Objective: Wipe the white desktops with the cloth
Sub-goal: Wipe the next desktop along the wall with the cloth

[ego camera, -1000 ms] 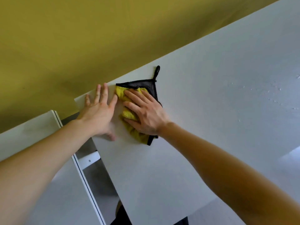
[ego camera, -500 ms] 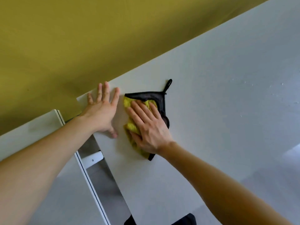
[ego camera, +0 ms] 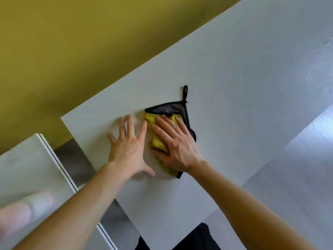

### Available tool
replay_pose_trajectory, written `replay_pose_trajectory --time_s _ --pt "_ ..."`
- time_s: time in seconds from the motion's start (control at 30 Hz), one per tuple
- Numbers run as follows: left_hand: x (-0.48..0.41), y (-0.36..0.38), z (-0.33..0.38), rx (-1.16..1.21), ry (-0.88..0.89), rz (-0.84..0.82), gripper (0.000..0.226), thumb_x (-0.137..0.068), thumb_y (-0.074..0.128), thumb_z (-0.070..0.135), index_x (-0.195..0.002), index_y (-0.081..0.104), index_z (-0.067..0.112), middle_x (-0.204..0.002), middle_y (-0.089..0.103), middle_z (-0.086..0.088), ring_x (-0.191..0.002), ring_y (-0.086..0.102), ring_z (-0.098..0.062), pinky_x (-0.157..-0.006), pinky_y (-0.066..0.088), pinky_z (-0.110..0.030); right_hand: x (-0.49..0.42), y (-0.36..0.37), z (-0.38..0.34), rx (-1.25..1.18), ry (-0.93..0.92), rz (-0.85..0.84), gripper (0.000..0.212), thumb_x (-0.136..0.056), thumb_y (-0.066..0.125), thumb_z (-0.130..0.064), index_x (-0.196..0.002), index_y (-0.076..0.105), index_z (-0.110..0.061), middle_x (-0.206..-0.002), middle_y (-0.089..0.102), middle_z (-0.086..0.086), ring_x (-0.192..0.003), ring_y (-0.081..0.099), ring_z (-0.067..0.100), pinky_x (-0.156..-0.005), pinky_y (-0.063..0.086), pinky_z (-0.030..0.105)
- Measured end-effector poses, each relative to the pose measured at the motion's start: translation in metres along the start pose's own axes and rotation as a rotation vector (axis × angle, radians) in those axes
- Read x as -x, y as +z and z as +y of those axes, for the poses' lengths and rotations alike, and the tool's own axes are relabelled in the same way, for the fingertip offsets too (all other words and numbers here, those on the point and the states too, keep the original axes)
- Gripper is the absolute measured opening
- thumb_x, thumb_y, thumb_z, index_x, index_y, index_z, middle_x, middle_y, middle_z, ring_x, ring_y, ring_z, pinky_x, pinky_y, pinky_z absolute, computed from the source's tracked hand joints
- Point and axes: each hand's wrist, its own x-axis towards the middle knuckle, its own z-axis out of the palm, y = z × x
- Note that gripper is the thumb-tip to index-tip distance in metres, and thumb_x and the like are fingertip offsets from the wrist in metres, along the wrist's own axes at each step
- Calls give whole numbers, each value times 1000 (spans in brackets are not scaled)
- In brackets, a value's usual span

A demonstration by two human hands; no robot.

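Here, a right hand [ego camera: 177, 147] presses straight, spread fingers [ego camera: 163, 130] flat on a folded yellow microfibre cloth with black trim [ego camera: 168, 112] lying on the white desk [ego camera: 234, 105]; the left hand [ego camera: 128, 148], fingers splayed, rests just beside it.

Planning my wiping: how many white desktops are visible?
2. The large desktop lies under the cloth; the second desktop sits lower left, across a gap. Others may be unseen.

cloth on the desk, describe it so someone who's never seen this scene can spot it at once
Find the large white desktop below the olive-yellow wall. Near its left end the right hand presses flat on the cloth, the left hand on bare desktop beside it. It is the only coloured thing there: fuzzy yellow, dark grey backing, black trim and hanging loop.
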Motion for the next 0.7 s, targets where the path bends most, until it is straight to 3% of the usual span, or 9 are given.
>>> replay_pose_trajectory --time_s 0.07,0.13,0.23,0.3,0.43,0.53,0.63,0.7 --pt "0 9 7 -39 -11 14 184 -43 86 93 -163 -36 25 -171 -34 -27 -163 -23 -50 -124 23 -78 -3 -10 38 4 -61 45 66 -103 64 -59 -156 56 -20 -170 42 3 -162 32 24 -131 24 54" --pt "-2 12 4 -45 -2 28 183 -45 84 94 -161 -39 25 -171 -35 -28 -162 -23 -50 -125 23 -77 -32 -31 92 31 112 129 60 -101 65 -57 -149 60 -20 -168 47 5 -160 37 25 -129 26 57" --pt "-1 12 1 -71 -5 43 182 -44 80 98 -160 -42 26 -171 -34 -28 -163 -22 -48 -125 25 -73 -82 -70 159 75 456 130 72 -93 60 -67 -146 54 -19 -172 38 9 -163 29 27 -134 11 57" --pt "-3 12 2 -77 -3 44 183 -42 80 98 -160 -41 26 -172 -33 -28 -163 -21 -48 -125 26 -73 -95 -73 164 107 484 131 77 -94 54 -69 -151 50 -18 -174 34 10 -164 25 28 -135 5 57" --pt "-5 10 7 -61 -24 23 188 -35 86 94 -164 -34 27 -172 -29 -28 -164 -18 -49 -123 28 -75 -43 -27 66 60 385 214 79 -102 53 -65 -167 39 -22 -177 28 6 -166 21 25 -133 12 57" --pt "-6 14 5 -86 -26 45 185 -36 83 96 -166 -29 27 -174 -27 -27 -165 -16 -48 -121 31 -74 27 6 -13 -34 61 37 76 -102 62 -52 -168 38 -21 -178 25 7 -167 17 27 -131 18 59" --pt "-5 16 2 -68 -19 45 186 -36 80 99 -163 -36 28 -174 -28 -25 -165 -18 -46 -122 31 -73 42 -8 35 -32 -196 -52 68 -102 63 -37 -165 43 -20 -176 31 7 -165 24 27 -134 18 55" --pt "-5 14 3 -59 -22 40 186 -37 83 96 -163 -36 29 -174 -29 -26 -164 -20 -46 -123 29 -73 20 -32 106 10 -78 64 58 -107 59 -37 -162 49 -23 -173 38 5 -162 33 26 -132 23 56"
